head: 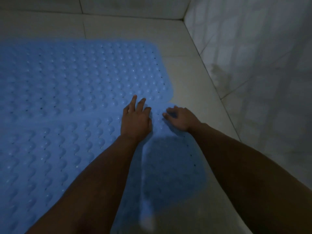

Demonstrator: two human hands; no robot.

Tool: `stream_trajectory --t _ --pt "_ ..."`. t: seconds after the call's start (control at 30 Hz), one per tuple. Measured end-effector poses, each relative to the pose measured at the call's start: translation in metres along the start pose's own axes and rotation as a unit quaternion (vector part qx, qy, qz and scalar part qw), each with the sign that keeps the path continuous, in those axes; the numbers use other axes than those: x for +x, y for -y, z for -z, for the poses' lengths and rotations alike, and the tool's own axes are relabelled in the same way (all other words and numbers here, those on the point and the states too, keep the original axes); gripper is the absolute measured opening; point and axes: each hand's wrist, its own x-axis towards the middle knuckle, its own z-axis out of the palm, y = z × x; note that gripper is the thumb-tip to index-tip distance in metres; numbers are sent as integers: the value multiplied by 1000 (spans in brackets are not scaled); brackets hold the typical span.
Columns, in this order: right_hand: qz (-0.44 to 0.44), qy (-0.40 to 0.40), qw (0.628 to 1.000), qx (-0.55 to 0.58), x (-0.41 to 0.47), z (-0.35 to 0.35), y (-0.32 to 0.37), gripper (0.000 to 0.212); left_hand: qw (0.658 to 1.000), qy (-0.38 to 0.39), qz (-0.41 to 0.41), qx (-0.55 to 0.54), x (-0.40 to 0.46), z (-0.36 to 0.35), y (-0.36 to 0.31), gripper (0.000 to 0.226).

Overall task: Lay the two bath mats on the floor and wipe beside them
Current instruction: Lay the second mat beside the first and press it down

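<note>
Reaching forward with both arms, we press our left hand point(135, 118) flat, fingers straight, on the near blue bath mat point(55, 149). Our right hand point(179, 118) beside it curls its fingertips onto that mat's corner; whether it pinches, we cannot tell. The far mat point(81, 73) lies beyond our fingers, both cut off leftward.

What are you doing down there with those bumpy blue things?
A person is laying blue bath mats on the tiled floor by the wall. The far mat lies flat. The left hand presses flat where the two mats meet, and the right hand rests with curled fingers on the near mat at its corner. No wiping shows yet.
</note>
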Motion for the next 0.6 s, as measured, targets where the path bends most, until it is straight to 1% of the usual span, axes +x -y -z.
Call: stream_trajectory --t 0.03,0.07,0.1,0.17,0.2,0.27,0.37,0.43,0.53,0.6 --pt "-5 -43 999 3 -7 4 1 64 1000 -2 2 -3 -2 5 -1 46" --pt "-10 -66 998 14 -17 1 3 62 1000 0 2 -3 -4 9 -2 43" --pt "-10 -64 998 18 -28 -9 5 64 1000 3 0 -2 -6 10 -1 42" --pt "10 -28 999 -20 -48 -39 4 78 1000 13 -3 4 -10 11 0 42" --pt "27 -30 998 -50 -53 -56 2 86 1000 15 -1 7 -12 10 2 43" --pt "46 -70 991 -104 -53 -82 1 95 1000 9 2 7 -13 7 7 48" --pt "37 -141 981 -130 -54 -98 5 91 1000 -21 3 -3 -17 -4 12 51" --pt "47 -166 978 -121 -54 -101 3 89 1000 -29 6 -3 -22 -17 12 49" --pt "53 -152 982 -98 -52 -102 0 96 999 -27 14 11 -29 -29 8 45" --pt "51 -114 989 -73 -50 -99 -2 100 1000 -13 4 20 -28 -31 4 47"
